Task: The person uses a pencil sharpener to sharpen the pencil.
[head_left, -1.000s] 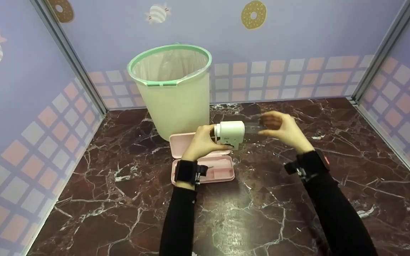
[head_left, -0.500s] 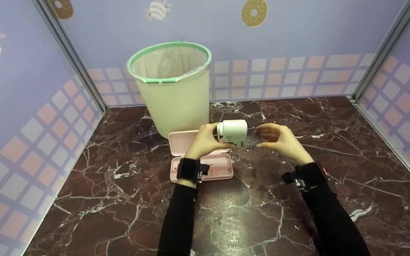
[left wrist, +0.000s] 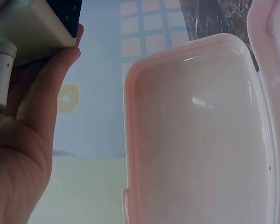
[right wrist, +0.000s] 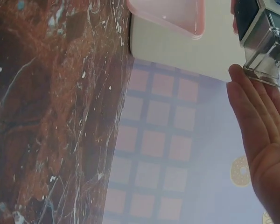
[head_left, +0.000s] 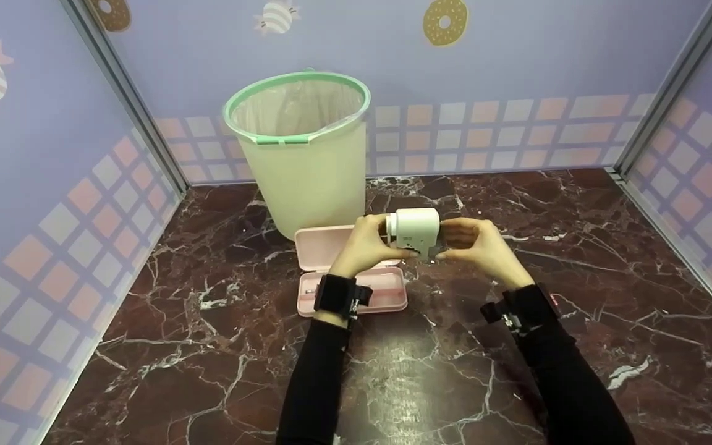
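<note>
A white pencil sharpener (head_left: 418,225) is held above the marbled table. My left hand (head_left: 362,247) grips it from the left, thumb below and fingers behind. In the left wrist view, its small white crank knob (left wrist: 1,77) lies near my palm. From the right, my right hand (head_left: 479,247) pinches the sharpener's clear shavings drawer (right wrist: 266,56) between thumb and fingers. In the right wrist view, part of the drawer sticks out of the sharpener's body. How deep it sits inside is hidden in the head view.
An open pink pencil case (head_left: 387,300) lies below my left hand, its lid (left wrist: 196,130) raised at the back. Behind stands a tall cream bin (head_left: 319,179) with a green rim and a liner. Small white bits dot the table (head_left: 442,371). Patterned walls enclose the table.
My right hand has moved left and slightly down, bringing the clear drawer into the sharpener. Less of the drawer shows now. My left hand and the sharpener have shifted slightly right.
</note>
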The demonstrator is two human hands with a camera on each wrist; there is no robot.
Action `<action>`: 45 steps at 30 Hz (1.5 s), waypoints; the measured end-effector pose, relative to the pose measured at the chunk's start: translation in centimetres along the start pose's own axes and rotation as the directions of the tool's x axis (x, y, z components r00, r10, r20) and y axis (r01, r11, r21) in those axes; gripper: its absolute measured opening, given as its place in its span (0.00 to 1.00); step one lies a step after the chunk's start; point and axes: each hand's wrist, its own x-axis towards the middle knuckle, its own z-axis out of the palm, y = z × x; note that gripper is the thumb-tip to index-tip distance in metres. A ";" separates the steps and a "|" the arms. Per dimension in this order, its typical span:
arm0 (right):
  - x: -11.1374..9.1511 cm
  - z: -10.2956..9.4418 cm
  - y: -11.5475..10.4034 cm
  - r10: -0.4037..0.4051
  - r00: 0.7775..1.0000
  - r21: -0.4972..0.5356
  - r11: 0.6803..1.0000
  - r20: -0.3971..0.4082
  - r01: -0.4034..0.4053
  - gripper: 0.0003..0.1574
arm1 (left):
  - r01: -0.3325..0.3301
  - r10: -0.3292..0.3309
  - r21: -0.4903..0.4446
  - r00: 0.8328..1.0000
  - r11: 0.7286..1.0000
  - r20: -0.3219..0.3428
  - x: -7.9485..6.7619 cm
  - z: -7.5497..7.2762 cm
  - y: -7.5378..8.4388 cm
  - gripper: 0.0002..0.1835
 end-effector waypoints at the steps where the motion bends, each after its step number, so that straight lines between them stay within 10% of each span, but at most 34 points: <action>1: 0.0 0.1 0.0 0.002 1.000 0.005 1.000 -0.001 -0.002 0.39 | -0.004 0.004 -0.002 1.000 1.000 0.004 0.0 0.1 0.1 0.28; 26: -0.7 0.2 -0.7 -0.098 0.995 0.008 0.995 -0.015 0.098 0.39 | -0.025 0.023 0.050 0.998 0.998 0.055 0.5 2.9 0.1 0.32; 34: -1.2 -0.5 1.2 -0.066 0.997 -0.043 0.997 -0.029 0.064 0.37 | -0.088 0.071 0.213 0.994 0.973 0.086 0.1 2.7 -0.2 0.46; 38: -1.5 -0.5 2.5 -0.045 0.998 -0.059 0.997 -0.043 0.042 0.36 | -0.135 0.128 0.373 0.991 0.918 0.045 -1.2 1.0 -1.0 0.50; 45: -1.7 -0.4 3.8 -0.019 0.999 -0.176 0.984 -0.049 0.010 0.33 | -0.047 0.169 0.721 0.981 0.692 -0.099 -4.2 -2.7 -2.9 0.53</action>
